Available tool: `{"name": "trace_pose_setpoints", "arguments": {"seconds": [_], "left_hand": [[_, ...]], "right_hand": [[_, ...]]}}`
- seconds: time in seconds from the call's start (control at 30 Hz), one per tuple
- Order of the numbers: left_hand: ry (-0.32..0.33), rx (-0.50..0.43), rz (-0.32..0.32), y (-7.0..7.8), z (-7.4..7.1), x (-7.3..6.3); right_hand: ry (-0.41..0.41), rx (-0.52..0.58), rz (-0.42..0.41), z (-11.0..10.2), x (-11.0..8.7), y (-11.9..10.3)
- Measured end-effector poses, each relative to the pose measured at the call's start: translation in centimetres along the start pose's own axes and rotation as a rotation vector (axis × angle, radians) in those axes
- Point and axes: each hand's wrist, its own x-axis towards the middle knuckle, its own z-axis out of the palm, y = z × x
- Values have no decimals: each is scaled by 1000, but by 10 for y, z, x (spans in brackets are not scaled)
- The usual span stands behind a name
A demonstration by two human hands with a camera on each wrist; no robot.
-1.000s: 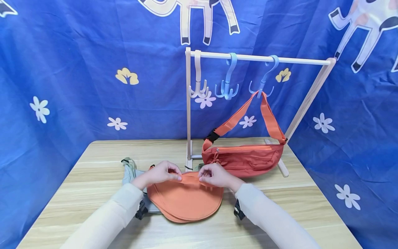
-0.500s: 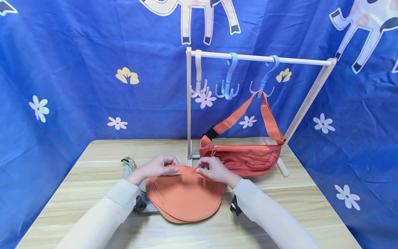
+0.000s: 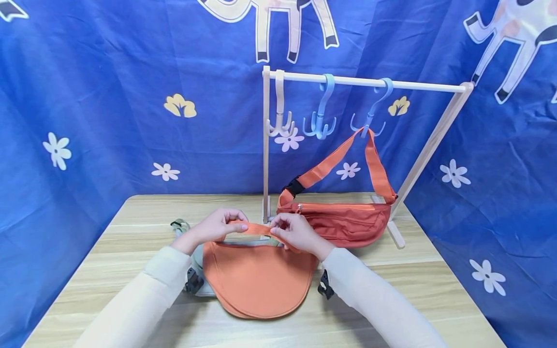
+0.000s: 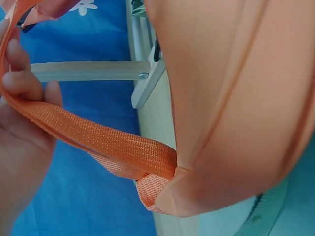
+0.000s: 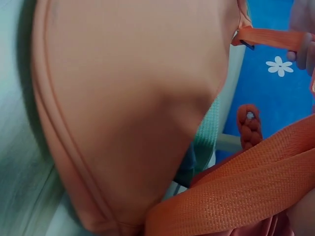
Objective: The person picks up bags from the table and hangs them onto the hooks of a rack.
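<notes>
An orange bag [image 3: 261, 280] with a rounded lower edge lies near the middle of the table, its orange webbing strap [image 3: 257, 229] raised above the top edge. My left hand [image 3: 219, 226] pinches the strap at its left part, thumb against the fingers. My right hand [image 3: 293, 233] pinches the same strap a short way to the right. In the left wrist view the strap [image 4: 113, 142] runs from the bag's corner up to the left fingers. Partly hidden under the orange bag is a grey-green bag [image 3: 204, 285] with a green strap.
Behind stands a rack with a white rail [image 3: 348, 80]. It carries a white hook [image 3: 280, 106], a blue hook [image 3: 323, 108] and another blue hook [image 3: 372, 106], from which a red bag [image 3: 344, 224] hangs by its orange strap. The wooden table [image 3: 130, 251] meets a blue curtain [image 3: 109, 121].
Both hands have moved up and away from the body, lifting the strap off the orange bag's top edge. The red bag has shifted slightly left.
</notes>
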Motion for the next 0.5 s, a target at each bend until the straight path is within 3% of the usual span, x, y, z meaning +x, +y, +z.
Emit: {"name": "trace_pose_setpoints", "arguments": {"seconds": [0.3, 0.5], "left_hand": [[66, 5, 21, 9, -3, 3], [71, -16, 39, 15, -8, 3]], "right_hand": [[-17, 53, 44, 0, 2, -13], [-48, 50, 42, 0, 2, -20]]}}
